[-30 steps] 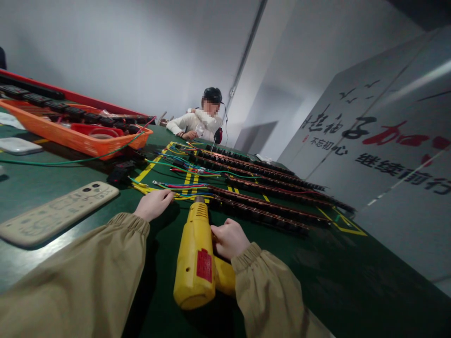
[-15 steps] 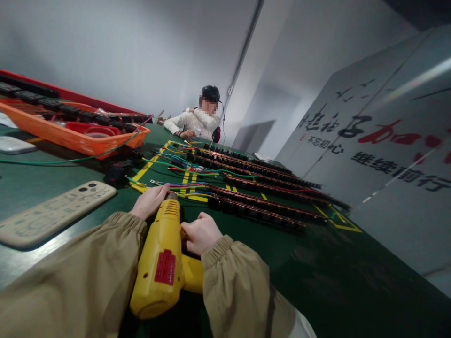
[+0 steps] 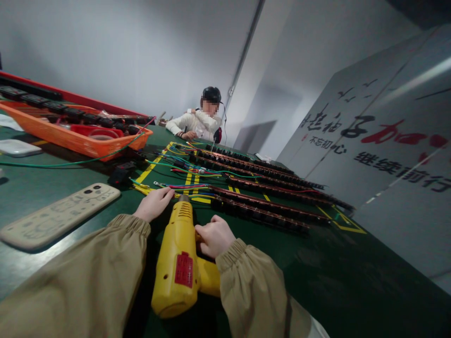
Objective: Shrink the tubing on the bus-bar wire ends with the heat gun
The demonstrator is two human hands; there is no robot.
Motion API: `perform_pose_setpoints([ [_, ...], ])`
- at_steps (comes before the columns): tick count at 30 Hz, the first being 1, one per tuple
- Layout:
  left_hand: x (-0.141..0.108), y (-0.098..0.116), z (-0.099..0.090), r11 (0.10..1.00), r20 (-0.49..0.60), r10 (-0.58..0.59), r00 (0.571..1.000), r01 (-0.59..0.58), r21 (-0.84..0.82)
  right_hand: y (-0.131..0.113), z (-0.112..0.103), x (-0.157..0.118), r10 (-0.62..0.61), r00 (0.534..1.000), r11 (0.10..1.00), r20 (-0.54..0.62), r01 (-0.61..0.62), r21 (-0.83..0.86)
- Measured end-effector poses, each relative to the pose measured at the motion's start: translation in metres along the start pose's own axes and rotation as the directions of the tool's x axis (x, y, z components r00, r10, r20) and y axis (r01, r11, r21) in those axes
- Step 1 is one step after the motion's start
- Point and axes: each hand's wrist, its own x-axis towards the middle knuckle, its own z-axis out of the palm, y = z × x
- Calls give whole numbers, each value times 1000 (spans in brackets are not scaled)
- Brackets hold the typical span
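Observation:
A yellow heat gun (image 3: 176,267) with a red label lies on its side in front of me, its nozzle pointing away towards the wires. My right hand (image 3: 215,236) is closed around its handle near the trigger. To the left of the nozzle, my left hand (image 3: 155,203) is closed at the fingertips on a bundle of yellow wires (image 3: 141,188); the exact grip is partly hidden. These wires lead towards the nearest copper-and-black bar assembly (image 3: 260,218). Blue and red wires (image 3: 190,186) run just beyond the fingers.
Several similar bar assemblies (image 3: 278,191) lie across the green table (image 3: 338,281). A phone in a beige case (image 3: 59,216) rests at left, below an orange basket (image 3: 88,149) of parts. A small black block (image 3: 121,173) sits near the wires. Another person (image 3: 197,124) sits across the table.
The heat gun and my right hand have shifted to the right, opening a gap between the nozzle and my left hand. My left hand stays at the wires.

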Motion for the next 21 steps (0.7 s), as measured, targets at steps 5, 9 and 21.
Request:
perform_pose_setpoints([
  [5,0,-1,-1,1000,21,6,1000,-6,16,20,6,-14,64,998,997,24,-63,-33],
  [9,1,-2,-2,1000,42,-3,999,3,15,33,9,-26,114,993,992,20,-113,-53],
  [21,-1,0,-3,1000,56,-13,998,14,-21,53,13,-53,208,978,977,-8,-208,-54],
])
